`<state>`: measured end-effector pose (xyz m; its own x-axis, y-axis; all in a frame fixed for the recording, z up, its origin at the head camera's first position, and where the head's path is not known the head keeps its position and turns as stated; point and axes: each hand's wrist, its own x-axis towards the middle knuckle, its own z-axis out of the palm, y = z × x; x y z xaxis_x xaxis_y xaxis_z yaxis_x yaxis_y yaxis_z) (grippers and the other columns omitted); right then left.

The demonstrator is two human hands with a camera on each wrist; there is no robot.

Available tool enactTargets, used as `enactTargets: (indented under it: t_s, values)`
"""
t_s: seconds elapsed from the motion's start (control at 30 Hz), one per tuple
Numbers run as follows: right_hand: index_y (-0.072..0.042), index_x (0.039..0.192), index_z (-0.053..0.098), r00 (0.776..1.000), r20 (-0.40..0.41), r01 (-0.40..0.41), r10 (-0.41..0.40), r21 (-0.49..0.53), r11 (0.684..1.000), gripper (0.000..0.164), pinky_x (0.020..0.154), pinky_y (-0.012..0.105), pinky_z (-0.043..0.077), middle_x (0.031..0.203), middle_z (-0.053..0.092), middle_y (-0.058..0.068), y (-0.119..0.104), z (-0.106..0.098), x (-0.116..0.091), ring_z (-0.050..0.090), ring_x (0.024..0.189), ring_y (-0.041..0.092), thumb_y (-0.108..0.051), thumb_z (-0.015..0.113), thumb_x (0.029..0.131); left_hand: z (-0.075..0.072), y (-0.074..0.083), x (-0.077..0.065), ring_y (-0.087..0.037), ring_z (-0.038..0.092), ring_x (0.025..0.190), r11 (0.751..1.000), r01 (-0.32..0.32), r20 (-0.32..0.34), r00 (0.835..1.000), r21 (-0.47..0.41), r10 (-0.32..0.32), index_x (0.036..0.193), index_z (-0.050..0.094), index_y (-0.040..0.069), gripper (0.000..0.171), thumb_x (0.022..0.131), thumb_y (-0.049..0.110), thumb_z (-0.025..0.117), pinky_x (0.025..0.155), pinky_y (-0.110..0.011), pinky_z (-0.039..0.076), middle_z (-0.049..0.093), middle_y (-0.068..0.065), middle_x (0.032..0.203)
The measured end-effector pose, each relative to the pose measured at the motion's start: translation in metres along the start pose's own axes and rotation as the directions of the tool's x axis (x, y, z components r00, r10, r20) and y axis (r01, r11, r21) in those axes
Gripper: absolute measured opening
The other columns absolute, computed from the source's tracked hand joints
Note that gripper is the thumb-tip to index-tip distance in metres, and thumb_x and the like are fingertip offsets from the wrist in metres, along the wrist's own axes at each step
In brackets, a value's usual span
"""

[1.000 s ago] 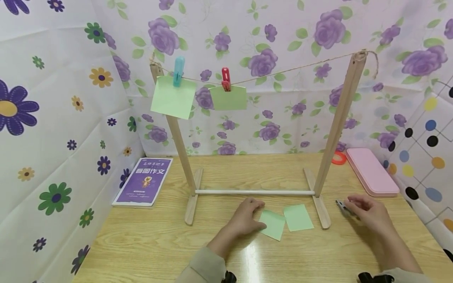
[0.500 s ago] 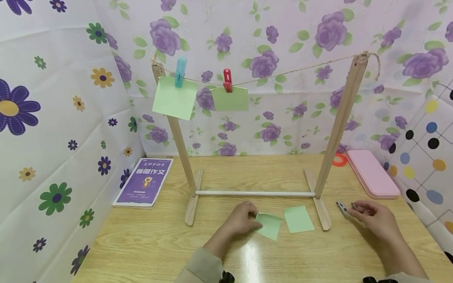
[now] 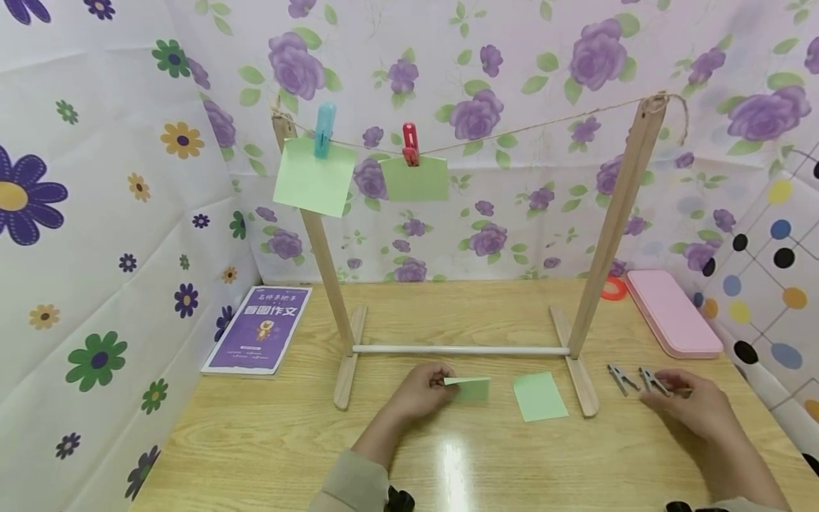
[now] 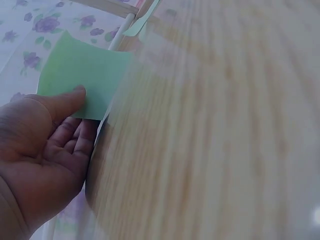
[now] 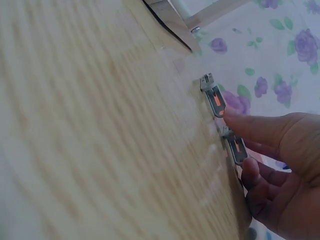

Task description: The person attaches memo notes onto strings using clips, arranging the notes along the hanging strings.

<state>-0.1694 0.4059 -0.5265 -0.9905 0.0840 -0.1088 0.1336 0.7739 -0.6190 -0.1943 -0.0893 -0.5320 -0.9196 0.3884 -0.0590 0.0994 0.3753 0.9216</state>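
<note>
My left hand (image 3: pixel 419 391) pinches a green sticky note (image 3: pixel 472 390) by its edge, thumb on one face and fingers behind. The left wrist view shows this note (image 4: pixel 85 72) upright, slightly curved. A second green note (image 3: pixel 540 397) lies flat to its right. Two grey clothespins, a left one (image 3: pixel 622 379) and a right one (image 3: pixel 652 381), lie side by side near the rack's right foot. My right hand (image 3: pixel 694 402) is at the right clothespin, thumb and fingers spread to either side of it; in the right wrist view this clothespin (image 5: pixel 236 146) shows between thumb and fingertips.
A wooden rack with a white crossbar (image 3: pixel 461 350) stands behind; a twine line (image 3: pixel 544 124) holds two green notes under a blue clothespin (image 3: pixel 324 128) and a red one (image 3: pixel 410 144). A purple booklet (image 3: pixel 262 328), pink case (image 3: pixel 673 313) and red ring (image 3: pixel 623 289) lie around.
My left hand has lifted its note off the table and drawn it left. My right hand has slid right, from the left clothespin to the right one, while both clothespins stay put.
</note>
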Motion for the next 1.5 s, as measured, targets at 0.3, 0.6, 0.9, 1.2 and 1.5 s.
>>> enactTargets:
  t_s: [0.3, 0.6, 0.9, 1.2, 1.5]
  values:
    - [0.003, 0.108, 0.071, 0.998, -0.048, 0.044, -0.048, -0.075, 0.996, 0.056, 0.061, 0.024, 0.045, 0.09, 0.067, 0.005, 0.002, -0.001, -0.005, 0.055, 0.076, 0.011, -0.048, 0.081, 0.085, -0.001, -0.001, 0.001, -0.012, 0.05, 0.071, 0.981, 0.074, -0.018, 0.997, -0.18, -0.078, 0.108, 0.07, 0.008, 0.014, 0.095, 0.014, 0.072, 0.061, -0.021, 0.045, 0.062, 0.002, 0.082]
    - [0.003, 0.112, 0.07, 0.991, -0.131, 0.03, -0.037, -0.056, 0.998, 0.06, 0.064, 0.026, 0.048, 0.092, 0.074, 0.012, 0.001, 0.003, -0.004, 0.062, 0.078, 0.011, -0.051, 0.079, 0.086, -0.002, 0.001, -0.001, -0.015, 0.063, 0.081, 0.92, 0.102, -0.071, 0.988, -0.379, -0.139, 0.113, 0.066, 0.002, 0.021, 0.098, 0.016, 0.07, 0.069, -0.024, 0.054, 0.072, -0.005, 0.097]
    - [-0.003, 0.117, 0.069, 0.952, -0.283, -0.055, 0.118, 0.222, 0.974, 0.057, 0.05, 0.022, 0.049, 0.073, 0.068, -0.007, -0.01, 0.008, -0.01, 0.059, 0.062, 0.006, -0.051, 0.079, 0.086, -0.004, 0.015, -0.002, -0.019, 0.07, 0.076, 0.857, 0.018, -0.249, 0.953, -0.516, -0.171, 0.119, 0.063, 0.0, 0.026, 0.099, 0.015, 0.068, 0.069, -0.026, 0.062, 0.067, -0.012, 0.102]
    - [-0.017, 0.111, 0.079, 0.904, -0.39, 0.034, 0.176, 0.476, 0.879, 0.035, 0.048, 0.013, 0.047, 0.071, 0.066, -0.018, -0.024, 0.002, -0.011, 0.059, 0.061, -0.002, -0.025, 0.09, 0.08, -0.006, 0.031, 0.001, -0.021, 0.072, 0.094, 0.809, -0.043, -0.291, 0.943, -0.587, -0.161, 0.116, 0.067, -0.006, 0.024, 0.096, 0.008, 0.071, 0.089, -0.03, 0.061, 0.068, -0.016, 0.106]
    - [-0.003, 0.105, 0.076, 0.868, -0.476, 0.168, 0.143, 0.552, 0.817, 0.031, 0.049, 0.01, 0.05, 0.071, 0.072, -0.013, -0.062, -0.015, -0.005, 0.064, 0.06, 0.0, -0.01, 0.09, 0.078, -0.007, 0.046, 0.002, -0.025, 0.074, 0.094, 0.793, -0.117, -0.336, 0.935, -0.598, -0.116, 0.117, 0.068, -0.005, 0.025, 0.097, 0.01, 0.069, 0.088, -0.031, 0.061, 0.073, -0.017, 0.102]
